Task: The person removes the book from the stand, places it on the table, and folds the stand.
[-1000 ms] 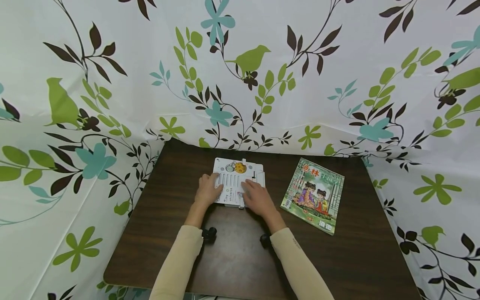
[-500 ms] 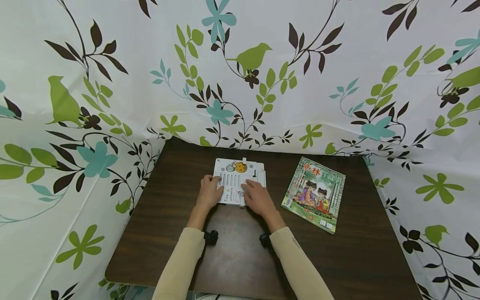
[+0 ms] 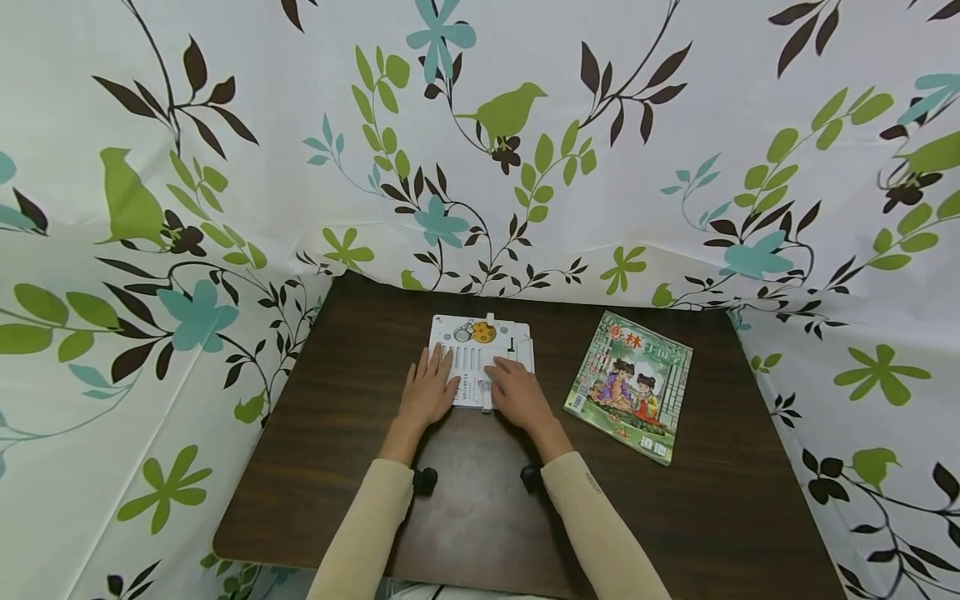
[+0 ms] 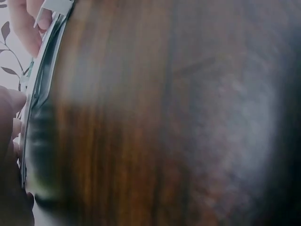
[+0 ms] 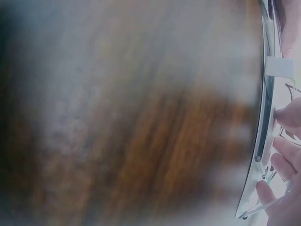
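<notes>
A flat white panel (image 3: 471, 354) printed with a cartoon planet and "universe" lettering lies on the table, a row of slots across its middle. Small white tabs stick out at its top and bottom edges. My left hand (image 3: 429, 387) rests on the panel's left side with fingers straight and spread. On the right side, the fingertips of my right hand (image 3: 517, 392) touch the panel close to the bottom tab (image 3: 487, 398). The right wrist view shows the panel's edge (image 5: 263, 113) side-on, with several fingers (image 5: 287, 155) on its face. In the left wrist view, fingers (image 4: 9, 103) lie along that edge.
A green illustrated magazine (image 3: 632, 387) lies at an angle to the right of the panel. The dark wooden table (image 3: 315, 483) backs onto a white curtain (image 3: 285, 100) with leaf and bird prints. Black cameras (image 3: 425, 482) sit at the wrists.
My left hand has shifted from the panel's left edge onto its face, fingers now straightened and covering part of the lettering. The right hand stays in place. The view has tilted slightly.
</notes>
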A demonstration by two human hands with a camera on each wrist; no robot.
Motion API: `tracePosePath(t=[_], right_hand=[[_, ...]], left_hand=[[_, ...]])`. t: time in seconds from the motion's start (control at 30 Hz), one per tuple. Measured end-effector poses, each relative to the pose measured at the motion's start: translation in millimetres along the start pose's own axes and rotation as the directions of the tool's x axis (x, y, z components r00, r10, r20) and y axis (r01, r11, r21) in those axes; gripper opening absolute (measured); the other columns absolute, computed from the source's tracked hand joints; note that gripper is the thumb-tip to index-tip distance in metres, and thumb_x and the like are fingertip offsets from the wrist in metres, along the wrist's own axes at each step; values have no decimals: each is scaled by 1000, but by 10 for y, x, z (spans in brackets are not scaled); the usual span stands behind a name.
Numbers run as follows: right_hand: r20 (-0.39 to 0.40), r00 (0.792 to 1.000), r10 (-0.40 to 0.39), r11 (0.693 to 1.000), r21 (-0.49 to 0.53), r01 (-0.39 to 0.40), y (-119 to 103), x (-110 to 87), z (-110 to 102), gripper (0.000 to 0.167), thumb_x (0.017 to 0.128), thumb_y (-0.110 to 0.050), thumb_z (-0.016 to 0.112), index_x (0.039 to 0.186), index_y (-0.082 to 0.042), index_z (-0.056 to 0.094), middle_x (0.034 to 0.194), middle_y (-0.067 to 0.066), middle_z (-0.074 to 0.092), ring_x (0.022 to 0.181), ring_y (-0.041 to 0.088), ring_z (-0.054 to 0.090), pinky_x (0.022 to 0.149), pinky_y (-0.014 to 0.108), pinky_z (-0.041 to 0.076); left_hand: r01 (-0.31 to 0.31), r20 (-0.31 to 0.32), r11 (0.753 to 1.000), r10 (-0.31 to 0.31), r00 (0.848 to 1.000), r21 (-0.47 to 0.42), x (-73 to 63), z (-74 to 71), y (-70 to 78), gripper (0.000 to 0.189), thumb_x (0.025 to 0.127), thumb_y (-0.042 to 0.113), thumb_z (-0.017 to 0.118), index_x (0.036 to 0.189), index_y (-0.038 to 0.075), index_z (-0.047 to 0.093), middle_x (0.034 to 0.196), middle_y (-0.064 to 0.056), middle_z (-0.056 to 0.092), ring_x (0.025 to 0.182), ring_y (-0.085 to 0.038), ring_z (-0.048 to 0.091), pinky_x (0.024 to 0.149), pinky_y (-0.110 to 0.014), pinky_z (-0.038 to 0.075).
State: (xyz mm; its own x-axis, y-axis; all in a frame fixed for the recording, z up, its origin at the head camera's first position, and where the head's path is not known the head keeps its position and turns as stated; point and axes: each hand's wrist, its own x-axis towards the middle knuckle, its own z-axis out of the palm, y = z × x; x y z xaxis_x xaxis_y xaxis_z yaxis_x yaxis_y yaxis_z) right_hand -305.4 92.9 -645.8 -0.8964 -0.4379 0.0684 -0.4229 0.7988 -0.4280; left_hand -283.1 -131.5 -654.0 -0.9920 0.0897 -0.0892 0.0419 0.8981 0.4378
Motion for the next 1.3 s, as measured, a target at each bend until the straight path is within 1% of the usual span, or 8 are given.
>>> tracePosePath(t=[0.23,0.37,0.6,0.77,0.9,1.03,1.13,1.3], right_hand=[[-10,1000,-12,1000,6,12,15,5,16,41,107,-20,57,146,-14,67,161,14,56,148,39,51,114,67,46],[-19,1000,-2,998,58,3,23,40,-34,40,107,-20,57,145,-12,67,162,16,54,149,41,50,115,67,45],[-65,992,104,985,148,-94,126,235,-277,44,108,-21,60,151,-11,61,166,19,46,154,45,42,120,72,36],[39,986,165,981,95,-168,348,439,-404,61,111,-33,56,165,-10,42,171,21,39,157,45,38,122,74,32],[118,958,262,949,150,-278,538,522,-468,69,111,-43,51,169,-10,33,174,19,35,160,44,33,125,75,23],[150,938,311,919,202,-338,658,611,-484,70,111,-47,49,170,-11,32,175,18,34,162,43,30,128,74,20],[180,943,280,930,191,-313,682,708,-464,72,111,-49,49,170,-12,32,175,17,34,163,42,30,128,73,20],[218,938,267,939,158,-304,671,794,-423,73,111,-49,51,170,-11,32,175,15,34,162,40,32,128,73,18]], left_hand=[[13,-8,1000,-13,1000,27,-5,44,2,66,115,47,38,173,19,24,183,-7,8,170,-34,4,134,-63,12],[10,-12,1000,-9,1000,16,20,42,5,66,115,46,40,173,19,25,183,-6,10,170,-34,4,134,-65,9],[14,-2,1000,-14,1000,24,38,14,0,66,115,47,40,173,21,25,183,-6,10,170,-34,5,134,-64,8],[22,-4,1000,-22,1000,21,57,7,29,65,114,45,41,173,20,27,183,-7,11,170,-35,6,134,-65,7],[1,1,1000,-1,1000,14,56,16,74,65,115,45,41,173,18,27,183,-8,12,170,-36,7,133,-66,8],[-16,16,999,16,1000,-37,-37,3,118,65,114,40,44,172,14,29,182,-9,13,170,-37,5,133,-67,5],[-13,13,998,14,1000,-63,-165,-13,127,66,112,35,51,170,12,32,182,-12,16,169,-40,7,132,-69,5],[-19,33,999,20,999,-33,-342,-30,127,70,111,37,56,172,15,29,182,-12,16,169,-39,7,132,-69,7]])
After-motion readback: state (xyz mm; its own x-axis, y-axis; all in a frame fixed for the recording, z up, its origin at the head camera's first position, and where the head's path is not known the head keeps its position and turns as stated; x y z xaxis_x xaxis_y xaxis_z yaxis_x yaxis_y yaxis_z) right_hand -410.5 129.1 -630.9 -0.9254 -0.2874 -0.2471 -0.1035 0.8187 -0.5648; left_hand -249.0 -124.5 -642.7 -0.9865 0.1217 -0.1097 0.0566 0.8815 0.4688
